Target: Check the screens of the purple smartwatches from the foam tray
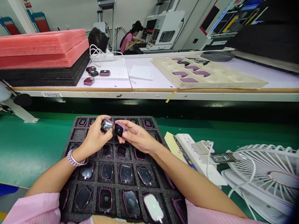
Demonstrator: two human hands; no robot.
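Note:
Both of my hands are raised over a dark grey foam tray [96, 183] whose compartments hold many purple-framed smartwatch bodies. My left hand [99, 132], with a hair tie [74, 158] around its wrist, grips a watch body [106, 124] with a shiny, reflective face. Close beside it, my right hand [135, 133] pinches another purple watch body [119, 129], its dark screen lit with small marks. In the front row of the tray lies a watch with a white face [153, 207]; its neighbours, such as one watch [131, 203], have dark faces.
A power strip [198, 155] and a white fan [268, 177] stand right of the tray on the green bench. Red foam sheets [42, 46], several watch bodies [104, 72] and a beige moulded tray [221, 74] occupy the shelf. A co-worker [130, 40] sits at a machine beyond.

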